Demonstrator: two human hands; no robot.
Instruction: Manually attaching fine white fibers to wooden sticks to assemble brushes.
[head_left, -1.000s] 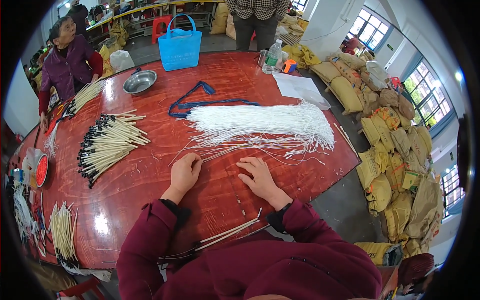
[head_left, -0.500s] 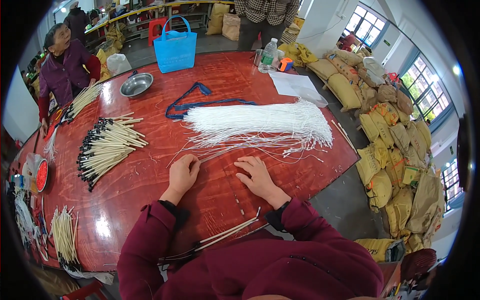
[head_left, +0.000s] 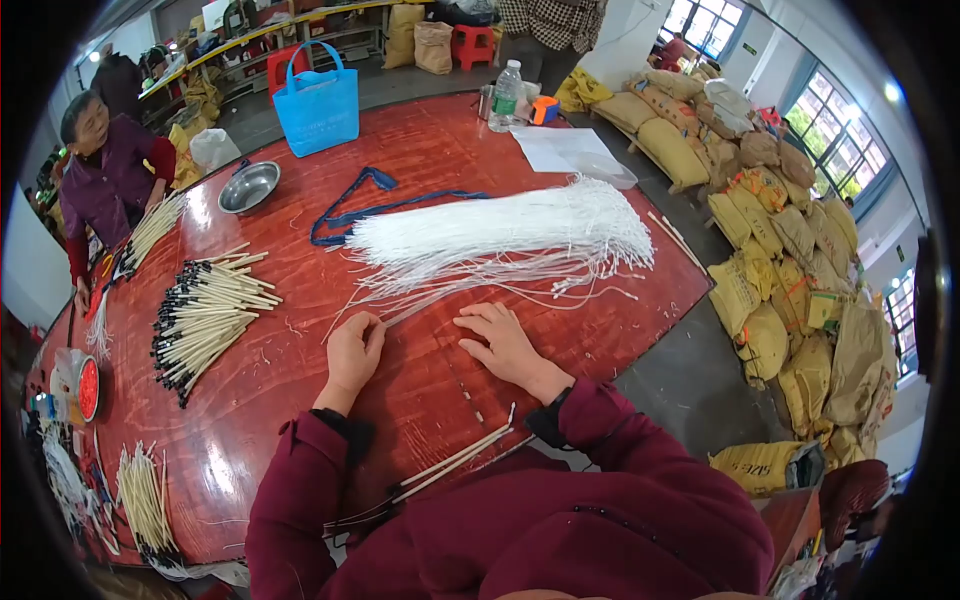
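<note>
My left hand [head_left: 354,356] rests on the red table, fingers loosely bent and thumb a little apart, with no object visible in it. Flat on the wood lies my right hand [head_left: 503,347], fingers stretched and holding nothing. Just beyond both is a wide bundle of white cords [head_left: 480,232], loose ends trailing toward my fingers. A dark blue strap [head_left: 345,213] lies along its far left side. Between my forearms, by the table's near edge, are a few thin pale sticks [head_left: 455,460]. To the left spreads a pile of pale sticks with black ends [head_left: 215,315].
Further left are another stick bundle [head_left: 143,495], a bowl of red pieces [head_left: 88,388] and a co-worker [head_left: 110,180] at the table. A metal bowl [head_left: 249,188], blue bag [head_left: 318,110] and bottle [head_left: 505,98] stand on the far side. Stacked sacks [head_left: 780,250] fill the right.
The view has shifted slightly, so the table and its things appear moved a little left. My hands keep nearly the same resting pose. The co-worker's head has turned and lowered.
</note>
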